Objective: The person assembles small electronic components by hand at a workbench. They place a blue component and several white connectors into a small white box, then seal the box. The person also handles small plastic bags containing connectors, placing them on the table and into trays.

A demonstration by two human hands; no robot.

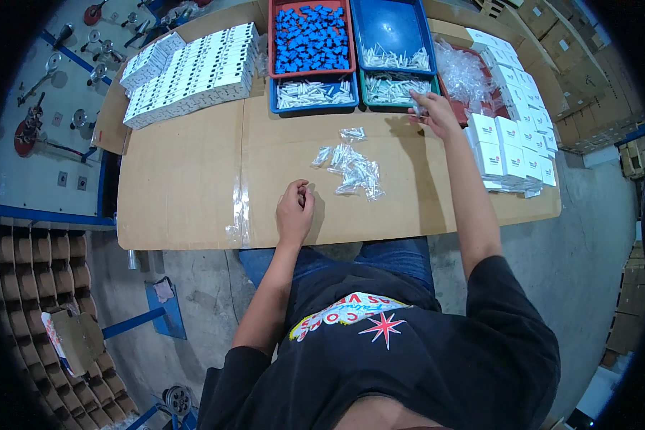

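Note:
My left hand point(294, 209) rests near the front of the cardboard-covered table, its fingers loosely curled in with nothing seen in them. To its right lies a loose pile of small clear plastic bags point(355, 169) with white plugs inside. My right hand point(437, 115) reaches to the front right corner of a green tray point(388, 107) heaped with white wall plugs point(387, 87). Its fingertips are pinched together over something small and pale, too small to make out. One filled bag point(352, 134) lies slightly apart, behind the pile.
Behind are a red tray point(271, 43) of blue parts and blue trays point(394, 25) holding white plugs. White boxes stand stacked at left point(193, 75) and right point(509, 147). Clear empty bags point(466, 75) fill a red tray at right. A compartmented cardboard rack point(43, 272) is lower left.

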